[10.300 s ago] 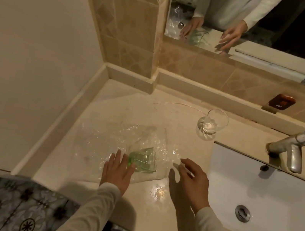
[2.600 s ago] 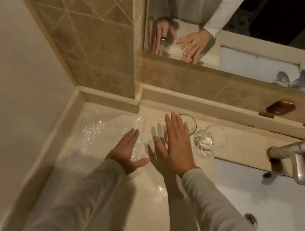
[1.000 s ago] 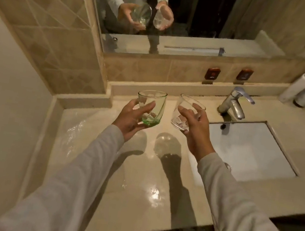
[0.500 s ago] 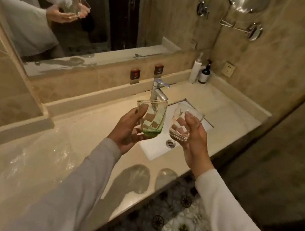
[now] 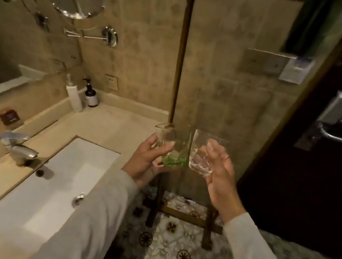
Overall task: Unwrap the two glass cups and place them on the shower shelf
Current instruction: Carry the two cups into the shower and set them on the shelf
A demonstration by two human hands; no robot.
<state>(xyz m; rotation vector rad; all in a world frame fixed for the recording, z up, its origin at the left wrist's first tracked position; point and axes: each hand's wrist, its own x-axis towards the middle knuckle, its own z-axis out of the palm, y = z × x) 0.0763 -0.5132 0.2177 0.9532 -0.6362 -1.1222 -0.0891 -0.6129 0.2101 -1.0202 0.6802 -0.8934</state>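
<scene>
Both glass cups are bare of wrapping and held up in front of me, side by side and nearly touching. My left hand (image 5: 145, 161) grips the green-bottomed glass cup (image 5: 174, 150) around its side. My right hand (image 5: 218, 178) holds the clear glass cup (image 5: 203, 155) from the right, fingers curled round it. Both cups are upright, above the patterned floor just past the right end of the counter. No shower shelf shows in this view.
The sink basin (image 5: 53, 189) and tap (image 5: 18, 148) lie at my lower left, with two pump bottles (image 5: 82, 96) at the counter's far end. A wooden stand (image 5: 185, 215) is against the tiled wall ahead. A dark door (image 5: 327, 137) with a handle is at the right.
I picked both cups up off the counter and turned right; the view has swung from the mirror corner towards the tiled wall and the door, cups still held together.
</scene>
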